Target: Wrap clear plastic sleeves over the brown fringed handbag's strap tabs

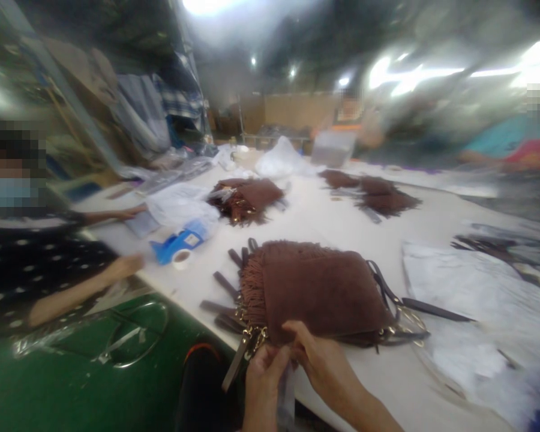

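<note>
A stack of brown fringed bags [321,294] lies on the white table right in front of me, with dark straps and gold-coloured chain and rings sticking out on both sides. At the stack's near edge my left hand [266,369] and my right hand [317,354] meet, fingertips pinched close together. From between them hangs a strip of clear plastic [286,393], dropping past the table edge. Both hands seem closed on its upper end, which the fingers partly hide. Gold clasps [252,342] lie just left of my left hand.
Further piles of brown fringed pieces [252,198] [382,195] lie across the table [306,210]. A blue tape dispenser [177,243] and a tape roll [181,259] stand at the left, near a co-worker's arm [90,285]. White plastic sheets [472,306] cover the right side.
</note>
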Tool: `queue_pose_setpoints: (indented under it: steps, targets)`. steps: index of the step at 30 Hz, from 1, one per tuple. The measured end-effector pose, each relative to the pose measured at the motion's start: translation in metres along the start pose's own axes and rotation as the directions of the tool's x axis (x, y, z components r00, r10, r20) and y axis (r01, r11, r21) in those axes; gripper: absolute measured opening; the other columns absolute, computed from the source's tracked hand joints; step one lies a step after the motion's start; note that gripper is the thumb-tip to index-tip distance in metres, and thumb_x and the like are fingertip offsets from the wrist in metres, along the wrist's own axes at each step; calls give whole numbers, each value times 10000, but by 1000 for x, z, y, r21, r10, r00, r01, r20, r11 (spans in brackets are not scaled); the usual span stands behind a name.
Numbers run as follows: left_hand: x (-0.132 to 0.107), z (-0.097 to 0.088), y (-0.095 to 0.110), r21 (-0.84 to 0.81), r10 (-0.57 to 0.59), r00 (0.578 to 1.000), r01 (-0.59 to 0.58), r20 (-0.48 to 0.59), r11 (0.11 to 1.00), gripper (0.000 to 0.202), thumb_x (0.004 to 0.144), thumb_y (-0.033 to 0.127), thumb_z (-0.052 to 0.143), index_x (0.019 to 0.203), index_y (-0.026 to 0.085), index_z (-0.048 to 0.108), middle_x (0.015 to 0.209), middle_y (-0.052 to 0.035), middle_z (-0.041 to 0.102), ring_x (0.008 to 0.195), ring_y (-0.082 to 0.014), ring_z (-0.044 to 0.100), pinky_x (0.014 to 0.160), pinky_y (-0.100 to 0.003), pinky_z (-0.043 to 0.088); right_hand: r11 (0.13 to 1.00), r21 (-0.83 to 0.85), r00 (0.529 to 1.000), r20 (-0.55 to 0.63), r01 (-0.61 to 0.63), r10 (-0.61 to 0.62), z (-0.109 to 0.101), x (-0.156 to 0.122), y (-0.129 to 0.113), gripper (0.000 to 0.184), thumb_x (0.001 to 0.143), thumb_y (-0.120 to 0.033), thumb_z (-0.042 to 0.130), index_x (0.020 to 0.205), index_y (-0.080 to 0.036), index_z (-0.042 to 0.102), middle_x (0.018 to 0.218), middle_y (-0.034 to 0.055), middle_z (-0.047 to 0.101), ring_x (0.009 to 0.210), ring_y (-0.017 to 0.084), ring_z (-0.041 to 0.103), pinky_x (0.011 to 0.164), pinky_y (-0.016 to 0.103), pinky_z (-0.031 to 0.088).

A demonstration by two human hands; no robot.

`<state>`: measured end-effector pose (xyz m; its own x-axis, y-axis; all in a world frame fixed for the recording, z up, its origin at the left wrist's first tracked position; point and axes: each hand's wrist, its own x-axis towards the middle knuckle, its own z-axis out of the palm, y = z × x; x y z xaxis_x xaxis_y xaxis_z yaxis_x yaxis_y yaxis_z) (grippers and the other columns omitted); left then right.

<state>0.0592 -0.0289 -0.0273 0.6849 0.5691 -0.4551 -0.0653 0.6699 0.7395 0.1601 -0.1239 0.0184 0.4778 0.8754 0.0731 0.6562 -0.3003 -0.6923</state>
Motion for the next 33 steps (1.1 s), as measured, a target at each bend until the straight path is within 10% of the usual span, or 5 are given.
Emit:
queue_pose_setpoints:
  steps: [10, 26, 33]
  targets:
    - [-7, 1, -12, 181, 192, 974, -168, -124, 969, 299, 715, 441, 747, 670, 165, 639, 634, 3, 623, 658, -151, 562, 644, -234, 426, 1000, -15, 997, -68, 19, -20, 6, -3, 1, 366, 904, -126, 413, 1250, -243, 440, 752, -30, 665, 669, 149, 644, 599, 221, 390]
    - [-15, 12, -2, -293, -154, 988, 149, 8, 944, 187, 750, 245, 732, 882, 112, 721, 859, -86, 740, 761, -177, 664, 672, -266, 512, 973, 225, 994, -78, -60, 79, 9, -10, 5, 323, 917, -142, 389, 1193, -271, 497, 914, -5, 670, 800, 145, 652, 714, 234, 465]
    - [-16, 19, 1, -282, -86, 996, 74, -32, 957, 233, 689, 248, 790, 867, 115, 721, 848, -82, 741, 771, -187, 668, 718, -279, 518, 978, 164, 960, -227, -126, 162, 24, -21, 6, 187, 924, -187, 424, 1073, -252, 517, 918, 12, 698, 800, 172, 679, 706, 255, 503]
